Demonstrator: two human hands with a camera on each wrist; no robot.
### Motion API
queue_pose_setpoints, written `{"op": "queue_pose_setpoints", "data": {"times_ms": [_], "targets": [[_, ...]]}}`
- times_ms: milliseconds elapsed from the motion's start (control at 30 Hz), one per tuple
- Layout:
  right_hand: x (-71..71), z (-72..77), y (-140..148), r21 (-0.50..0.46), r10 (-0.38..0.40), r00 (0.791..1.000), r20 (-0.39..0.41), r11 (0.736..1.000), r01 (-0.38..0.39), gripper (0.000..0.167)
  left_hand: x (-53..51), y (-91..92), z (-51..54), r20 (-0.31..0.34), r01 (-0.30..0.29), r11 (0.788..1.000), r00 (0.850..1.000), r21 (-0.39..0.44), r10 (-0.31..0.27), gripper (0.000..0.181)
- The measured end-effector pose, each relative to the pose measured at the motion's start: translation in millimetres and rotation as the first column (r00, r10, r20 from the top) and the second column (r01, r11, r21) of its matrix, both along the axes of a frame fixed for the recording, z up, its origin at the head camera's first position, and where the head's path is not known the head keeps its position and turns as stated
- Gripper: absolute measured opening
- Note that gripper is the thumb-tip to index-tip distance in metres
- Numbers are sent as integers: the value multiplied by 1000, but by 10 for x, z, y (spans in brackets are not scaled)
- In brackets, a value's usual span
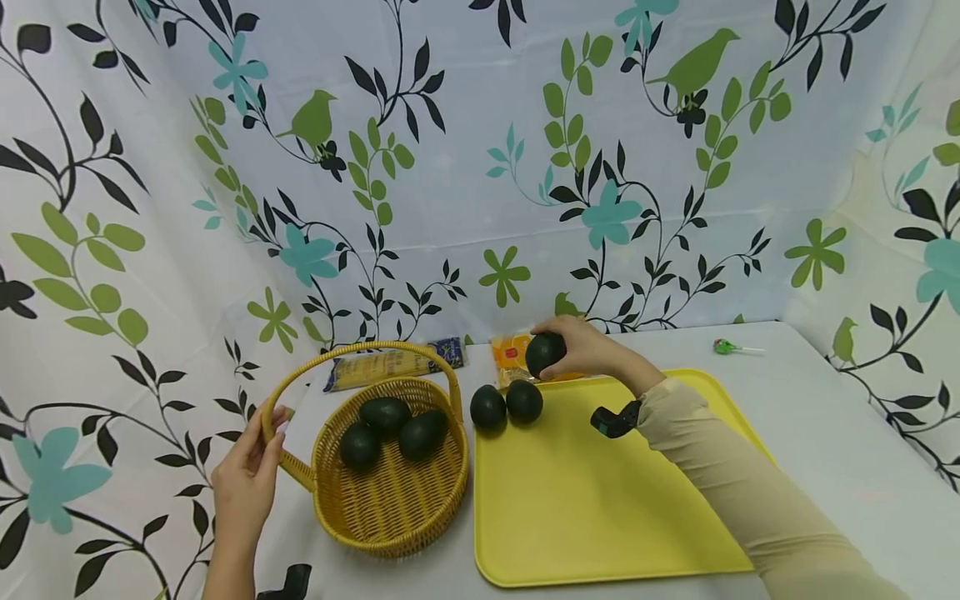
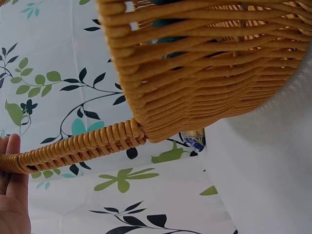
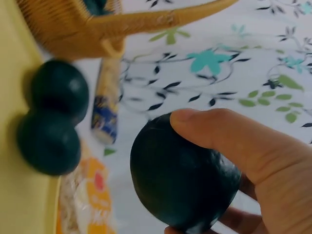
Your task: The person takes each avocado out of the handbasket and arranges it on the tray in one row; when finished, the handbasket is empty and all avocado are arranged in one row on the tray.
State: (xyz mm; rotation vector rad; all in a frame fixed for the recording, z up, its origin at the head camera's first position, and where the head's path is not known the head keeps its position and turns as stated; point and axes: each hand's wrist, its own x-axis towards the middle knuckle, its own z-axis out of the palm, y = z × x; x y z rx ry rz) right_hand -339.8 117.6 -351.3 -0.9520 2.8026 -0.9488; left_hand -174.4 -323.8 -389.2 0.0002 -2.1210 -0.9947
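Observation:
My left hand (image 1: 249, 471) grips the arched handle (image 1: 296, 379) of a round wicker basket (image 1: 397, 512). Inside that basket lie three dark green avocados (image 1: 385, 416). In the left wrist view the fingers lie around the handle (image 2: 83, 147), at the far left. Above the back edge of a yellow tray (image 1: 600, 508), my right hand (image 1: 581, 347) holds another avocado (image 3: 180, 175), with the thumb on its top and fingers underneath in the right wrist view. Two more avocados (image 1: 524, 402) sit side by side in the tray's back left corner.
Behind the basket lies a long blue-and-yellow packet (image 1: 397, 365). An orange packet (image 1: 512, 354) is behind the tray, partly hidden. A green-wrapped lollipop (image 1: 725, 347) rests at the back right of the white table (image 1: 847, 467). A patterned cloth (image 1: 480, 167) hangs behind.

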Motion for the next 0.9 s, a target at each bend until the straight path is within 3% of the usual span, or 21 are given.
{"op": "queue_pose_setpoints", "data": {"times_ms": [167, 567, 900], "targets": [[-63, -138, 66, 74, 23, 1000, -1, 997, -23, 68, 4, -3, -1, -4, -4, 1000, 1000, -5, 4, 53], [-160, -440, 141, 67, 87, 993, 78, 993, -93, 69, 5, -8, 2, -9, -8, 1000, 1000, 0, 8, 56], [-179, -582, 132, 63, 96, 993, 73, 993, -101, 70, -15, -1, -5, 2, -5, 1000, 1000, 9, 5, 55]]}}
